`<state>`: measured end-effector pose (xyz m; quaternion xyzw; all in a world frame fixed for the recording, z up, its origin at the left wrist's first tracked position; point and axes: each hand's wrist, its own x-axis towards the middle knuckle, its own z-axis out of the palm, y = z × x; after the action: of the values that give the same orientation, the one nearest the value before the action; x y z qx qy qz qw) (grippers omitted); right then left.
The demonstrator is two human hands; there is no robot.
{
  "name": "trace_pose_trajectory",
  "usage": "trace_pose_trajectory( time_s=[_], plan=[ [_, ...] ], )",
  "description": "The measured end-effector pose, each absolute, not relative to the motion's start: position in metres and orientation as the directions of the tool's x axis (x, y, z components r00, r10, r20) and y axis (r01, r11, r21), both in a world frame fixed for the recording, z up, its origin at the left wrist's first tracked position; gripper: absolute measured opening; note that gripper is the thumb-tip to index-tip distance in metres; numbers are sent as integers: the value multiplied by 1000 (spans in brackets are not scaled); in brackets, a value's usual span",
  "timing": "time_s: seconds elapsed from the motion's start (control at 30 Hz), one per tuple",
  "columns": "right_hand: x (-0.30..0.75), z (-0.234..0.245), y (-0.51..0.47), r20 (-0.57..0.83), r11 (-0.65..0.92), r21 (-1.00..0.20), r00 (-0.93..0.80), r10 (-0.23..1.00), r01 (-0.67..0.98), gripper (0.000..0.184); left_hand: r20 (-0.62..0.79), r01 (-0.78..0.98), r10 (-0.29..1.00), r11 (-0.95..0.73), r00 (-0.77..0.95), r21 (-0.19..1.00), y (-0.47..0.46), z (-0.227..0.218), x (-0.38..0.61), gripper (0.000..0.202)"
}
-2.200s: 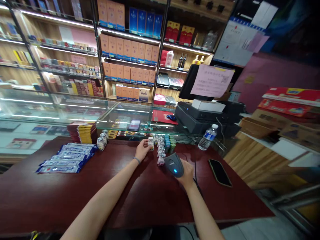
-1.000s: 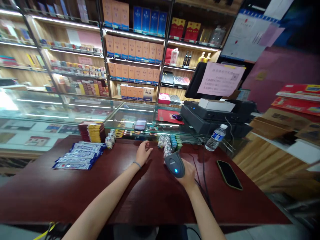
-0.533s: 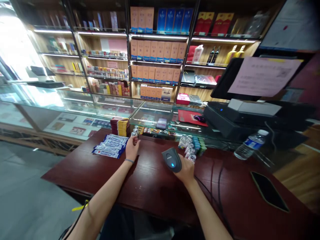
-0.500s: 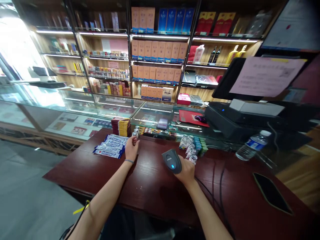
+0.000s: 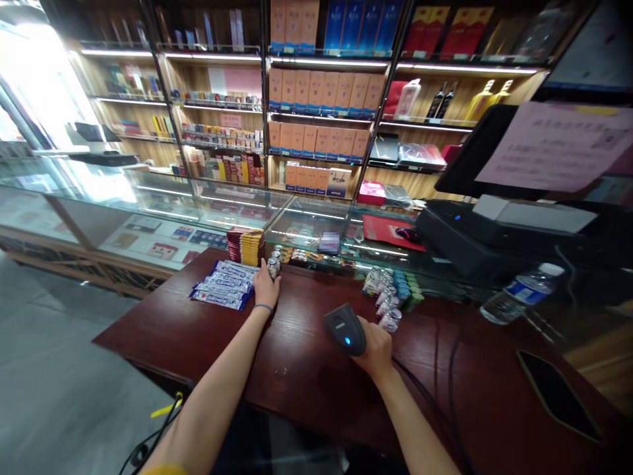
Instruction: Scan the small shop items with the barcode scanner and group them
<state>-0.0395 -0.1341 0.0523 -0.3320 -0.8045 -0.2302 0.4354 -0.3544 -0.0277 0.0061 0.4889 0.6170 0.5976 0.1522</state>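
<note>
At the table's far edge, my left hand (image 5: 266, 290) is beside a short row of small silver-topped cans (image 5: 273, 264). Its index finger is stretched out along the nearest can and its thumb stands apart; whether it touches the can is hard to see. My right hand (image 5: 376, 343) is wrapped round the handle of a dark grey barcode scanner (image 5: 346, 330) with a lit blue light. The scanner is held above the table, its head pointing left. Left of my left hand lie several blue-and-white packaged sticks (image 5: 225, 285), with a stack of maroon and yellow packets (image 5: 246, 246) behind them.
More small cans (image 5: 388, 300) in pink, blue and green stand beyond the scanner. A water bottle (image 5: 521, 293) and a phone (image 5: 558, 394) are at the right. The scanner's cable runs across the table (image 5: 297, 369). Behind stands a glass counter (image 5: 306, 221) with a monitor (image 5: 477, 152).
The fingers of my left hand have straightened beside the can they were curled round. The view has shifted slightly, and my right hand still holds the scanner.
</note>
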Motion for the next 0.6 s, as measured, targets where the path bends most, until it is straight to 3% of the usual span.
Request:
trace_pose_trajectory(
  time_s=[0.23,0.33,0.4,0.47,0.6],
  plan=[
    [-37,46,-132,844,698,58,-409,347,714,32,495,603,726,-140,-477,786,-23,1,-354,58],
    [-35,44,-133,849,679,53,-392,356,733,31,522,537,695,-229,-494,812,-31,10,-351,53],
    [-32,42,-134,847,659,40,-375,377,751,31,493,370,709,-339,-504,865,-37,19,-346,58],
    [-30,40,-134,843,646,28,-365,395,763,33,401,86,788,-411,-468,908,-42,28,-341,61],
    [-28,40,-136,835,634,17,-359,416,773,36,173,-455,974,-223,-148,862,-48,39,-335,52]
  ],
)
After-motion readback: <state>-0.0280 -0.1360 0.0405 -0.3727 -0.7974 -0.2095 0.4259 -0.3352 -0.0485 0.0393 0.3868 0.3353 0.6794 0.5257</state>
